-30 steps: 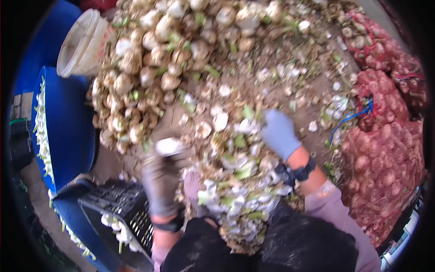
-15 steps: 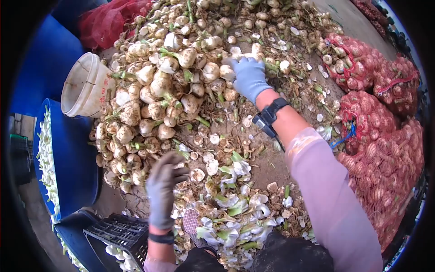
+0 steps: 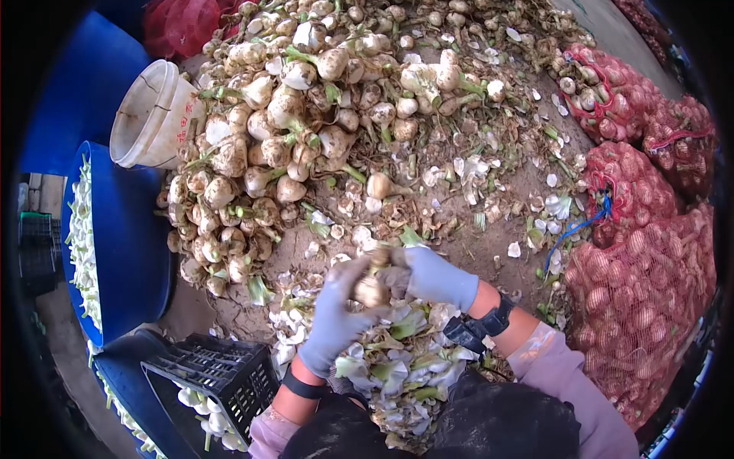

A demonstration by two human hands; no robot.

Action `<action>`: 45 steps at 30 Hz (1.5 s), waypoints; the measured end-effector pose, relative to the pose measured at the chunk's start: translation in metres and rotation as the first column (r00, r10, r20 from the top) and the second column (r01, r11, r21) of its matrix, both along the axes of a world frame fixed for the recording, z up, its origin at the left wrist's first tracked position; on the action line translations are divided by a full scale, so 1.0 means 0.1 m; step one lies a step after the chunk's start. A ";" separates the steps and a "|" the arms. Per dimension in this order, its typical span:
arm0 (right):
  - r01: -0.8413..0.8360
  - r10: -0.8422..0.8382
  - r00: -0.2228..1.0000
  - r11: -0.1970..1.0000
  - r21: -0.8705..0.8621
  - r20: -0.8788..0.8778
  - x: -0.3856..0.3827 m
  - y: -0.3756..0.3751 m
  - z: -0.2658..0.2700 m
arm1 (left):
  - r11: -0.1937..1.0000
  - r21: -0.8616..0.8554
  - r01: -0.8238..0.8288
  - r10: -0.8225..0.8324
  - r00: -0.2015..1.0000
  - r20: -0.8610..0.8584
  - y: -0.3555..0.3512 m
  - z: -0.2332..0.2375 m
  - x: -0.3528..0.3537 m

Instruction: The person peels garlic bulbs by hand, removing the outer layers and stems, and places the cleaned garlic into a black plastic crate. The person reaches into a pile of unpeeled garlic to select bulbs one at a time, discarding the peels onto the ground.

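Observation:
In the head view, my two gloved hands meet low in the middle, above the litter of skins. My left hand (image 3: 334,315) is closed around a dirty garlic bulb (image 3: 371,291). From the other side, my right hand (image 3: 437,277) has its fingers closed at the bulb's top and stem; motion blurs the fingertips. Both gloves are grey-blue with soiled fingers. Beyond the hands lies a large heap of unpeeled garlic (image 3: 287,111) with soil and stems on it. A lone bulb (image 3: 378,186) rests on the ground at the heap's near edge.
A white bucket (image 3: 187,115) leans at the heap's left. Blue bins (image 3: 126,252) and a black crate (image 3: 222,356) holding white garlic stand left. Red mesh sacks (image 3: 642,306) full of bulbs line the right. Peeled skins (image 3: 397,375) cover the ground by my legs.
My right hand has come back from the heap towards my body. My left hand has shifted right to meet it, and a garlic bulb is now between them.

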State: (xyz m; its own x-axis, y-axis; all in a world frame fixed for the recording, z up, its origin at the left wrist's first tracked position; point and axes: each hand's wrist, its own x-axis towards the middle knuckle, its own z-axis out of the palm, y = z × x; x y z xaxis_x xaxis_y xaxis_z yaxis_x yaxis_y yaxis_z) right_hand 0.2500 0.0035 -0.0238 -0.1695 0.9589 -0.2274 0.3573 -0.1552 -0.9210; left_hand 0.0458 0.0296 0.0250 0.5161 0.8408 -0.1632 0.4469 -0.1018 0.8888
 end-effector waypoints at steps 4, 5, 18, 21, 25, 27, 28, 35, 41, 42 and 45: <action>-0.008 -0.039 0.992 0.936 -0.352 -0.124 -0.16 -0.04 0.29 | 0.991 0.124 0.042 -0.034 0.997 -0.065 -0.01 0.03 -0.04; 0.004 -0.117 0.970 0.884 -0.468 -0.213 -0.19 -0.04 0.38 | 0.988 0.149 0.028 -0.019 0.998 -0.060 -0.03 0.02 -0.07; 0.183 -0.157 0.969 0.975 0.128 -0.193 -0.40 -0.27 0.19 | 0.597 -0.801 0.054 0.653 0.546 0.524 -0.22 -0.14 -0.22; 0.021 -0.321 0.716 0.897 -0.441 -0.619 -0.22 -0.36 0.03 | 0.702 -0.712 -0.012 0.471 0.758 0.451 -0.23 -0.14 -0.27; 0.010 -0.257 0.894 0.830 -0.558 -0.367 -0.37 -0.20 0.27 | 0.787 -0.615 -0.040 0.387 0.809 0.442 -0.34 -0.31 -0.36; 0.038 -0.258 0.898 0.851 -0.523 -0.356 -0.47 -0.22 0.32 | 0.677 -0.736 -0.002 0.536 0.687 0.491 -0.38 -0.34 -0.40; 0.055 -0.277 0.892 0.852 -0.520 -0.359 -0.47 -0.23 0.35 | 0.678 -0.735 0.027 0.528 0.678 0.512 -0.38 -0.29 -0.41; -0.079 -0.024 0.847 0.982 0.172 0.531 -0.46 -0.34 0.09 | 0.371 -0.852 0.371 0.789 0.357 0.499 -0.43 -0.47 -0.39; 0.162 -0.258 0.852 0.957 -0.239 -0.455 -0.46 -0.18 0.17 | 0.640 -0.762 0.102 0.436 0.768 0.469 -0.26 -0.06 -0.40; -0.019 -0.292 0.776 0.875 -0.483 -0.559 -0.41 -0.15 0.19 | 0.722 -0.690 -0.052 0.321 0.909 0.267 -0.25 0.00 -0.37; 0.131 -0.251 0.910 0.930 -0.345 -0.331 -0.45 -0.18 0.06 | 0.715 -0.650 -0.259 0.502 0.837 0.219 -0.27 -0.12 -0.45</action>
State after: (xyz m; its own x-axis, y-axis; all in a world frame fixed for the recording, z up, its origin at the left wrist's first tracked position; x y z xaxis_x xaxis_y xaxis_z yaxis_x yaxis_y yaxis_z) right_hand 0.2051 -0.0145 -0.0175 -0.1183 0.8724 -0.4743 -0.0578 -0.4829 -0.8738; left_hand 0.0013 0.0030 0.0125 0.2927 0.7806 -0.5522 -0.0285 0.5844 0.8110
